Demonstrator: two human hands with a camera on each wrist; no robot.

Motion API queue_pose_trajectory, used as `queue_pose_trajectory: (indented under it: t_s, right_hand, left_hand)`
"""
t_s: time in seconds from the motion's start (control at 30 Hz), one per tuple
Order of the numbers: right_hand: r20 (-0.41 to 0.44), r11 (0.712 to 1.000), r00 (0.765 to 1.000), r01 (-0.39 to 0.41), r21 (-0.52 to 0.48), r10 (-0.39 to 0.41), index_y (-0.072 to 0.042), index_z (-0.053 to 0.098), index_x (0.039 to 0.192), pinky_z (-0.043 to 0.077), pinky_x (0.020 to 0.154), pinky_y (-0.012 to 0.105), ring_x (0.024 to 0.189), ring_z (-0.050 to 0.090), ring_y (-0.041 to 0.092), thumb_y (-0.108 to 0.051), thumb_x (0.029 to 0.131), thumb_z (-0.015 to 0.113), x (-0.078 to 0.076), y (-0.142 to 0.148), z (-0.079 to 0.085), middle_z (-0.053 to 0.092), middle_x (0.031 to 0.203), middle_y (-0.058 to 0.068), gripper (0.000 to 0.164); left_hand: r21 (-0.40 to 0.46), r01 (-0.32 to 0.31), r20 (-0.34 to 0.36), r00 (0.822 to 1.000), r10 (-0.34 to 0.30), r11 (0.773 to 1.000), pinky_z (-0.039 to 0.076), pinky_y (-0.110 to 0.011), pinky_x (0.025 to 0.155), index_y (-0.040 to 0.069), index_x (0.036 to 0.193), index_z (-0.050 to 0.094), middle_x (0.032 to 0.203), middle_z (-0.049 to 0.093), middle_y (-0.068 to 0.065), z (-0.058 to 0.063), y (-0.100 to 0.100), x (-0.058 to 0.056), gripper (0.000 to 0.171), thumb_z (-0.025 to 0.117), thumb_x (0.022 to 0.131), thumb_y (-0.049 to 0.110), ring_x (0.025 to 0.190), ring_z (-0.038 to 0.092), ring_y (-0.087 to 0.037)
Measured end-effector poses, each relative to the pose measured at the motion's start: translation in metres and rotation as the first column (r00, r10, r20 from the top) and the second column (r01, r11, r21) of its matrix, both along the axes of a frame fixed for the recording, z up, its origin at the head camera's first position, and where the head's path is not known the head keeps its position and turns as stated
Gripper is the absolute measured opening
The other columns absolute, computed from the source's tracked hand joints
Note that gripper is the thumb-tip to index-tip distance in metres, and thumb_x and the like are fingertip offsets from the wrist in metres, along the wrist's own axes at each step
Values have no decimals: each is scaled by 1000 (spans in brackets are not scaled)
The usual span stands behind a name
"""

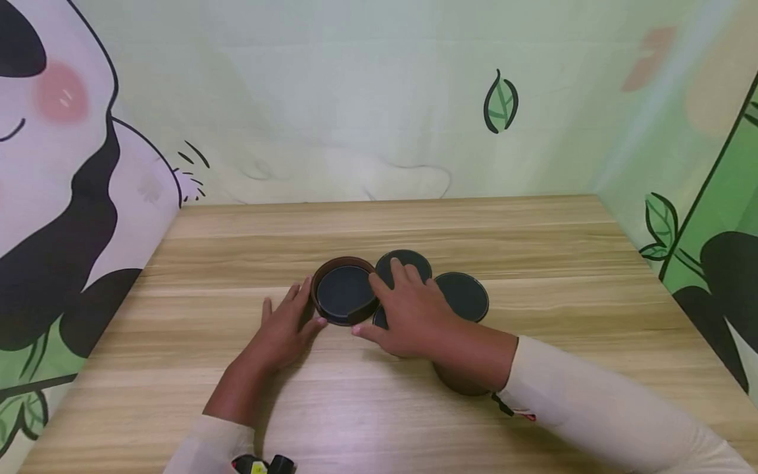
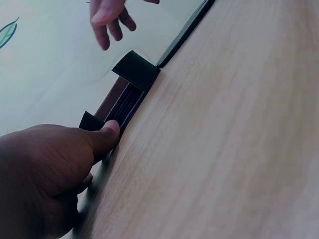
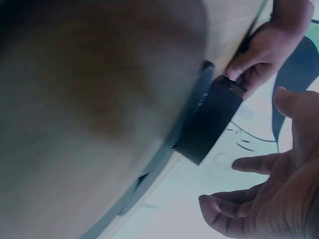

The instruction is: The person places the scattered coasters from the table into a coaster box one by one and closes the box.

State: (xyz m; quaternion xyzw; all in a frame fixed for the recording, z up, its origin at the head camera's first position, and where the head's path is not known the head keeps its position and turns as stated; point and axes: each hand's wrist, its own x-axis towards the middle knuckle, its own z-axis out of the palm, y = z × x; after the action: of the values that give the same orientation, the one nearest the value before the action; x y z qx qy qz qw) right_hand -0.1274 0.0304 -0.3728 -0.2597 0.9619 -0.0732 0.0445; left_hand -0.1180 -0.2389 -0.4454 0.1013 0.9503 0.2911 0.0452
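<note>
In the head view, my left hand point(image 1: 284, 332) grips the left side of a round brown coaster holder point(image 1: 316, 280), thumb at its front and fingers round the side. A dark coaster point(image 1: 346, 291) lies on top inside it. Through the holder's side gap in the left wrist view, a stack of coasters point(image 2: 124, 107) shows beside my thumb. My right hand point(image 1: 414, 313) hovers just right of the holder with its fingers spread, above loose coasters; nothing shows in its grasp in the right wrist view.
On the wooden table point(image 1: 237, 243), a dark coaster point(image 1: 408, 258) lies behind my right hand and another coaster point(image 1: 464, 296) to its right. One coaster point(image 1: 379, 318) is mostly hidden under that hand. A brown disc point(image 1: 458, 383) shows partly below the right forearm.
</note>
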Motion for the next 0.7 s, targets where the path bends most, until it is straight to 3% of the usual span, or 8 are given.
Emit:
queue_pose_trajectory:
  t_s: [0.23,0.43,0.7]
  right_hand:
    - [30,999,999,42,-32,-41,-16,42,169,42,121,73,164,32,49,-74,100,62,-4,25,-4,29,178,27,92]
    - [22,996,997,80,-48,-79,-14,46,167,47,118,72,159,41,48,-64,101,69,-22,45,-5,37,173,27,85]
    - [118,983,981,161,-82,-151,-11,48,165,42,118,78,157,41,54,-52,101,73,-44,70,-9,38,171,31,80]
  left_hand:
    - [13,-5,13,1000,5,1000,-8,-80,130,2,175,13,179,26,-25,-1,-1,1,84,62,112,29,169,17,-48]
    - [10,-7,20,1000,7,1000,-9,-80,129,2,175,12,179,25,-26,1,-2,3,84,61,112,28,169,16,-48]
    - [11,-2,18,1000,2,1000,-8,-81,129,3,175,13,179,25,-25,0,-2,1,84,62,112,30,170,15,-48]
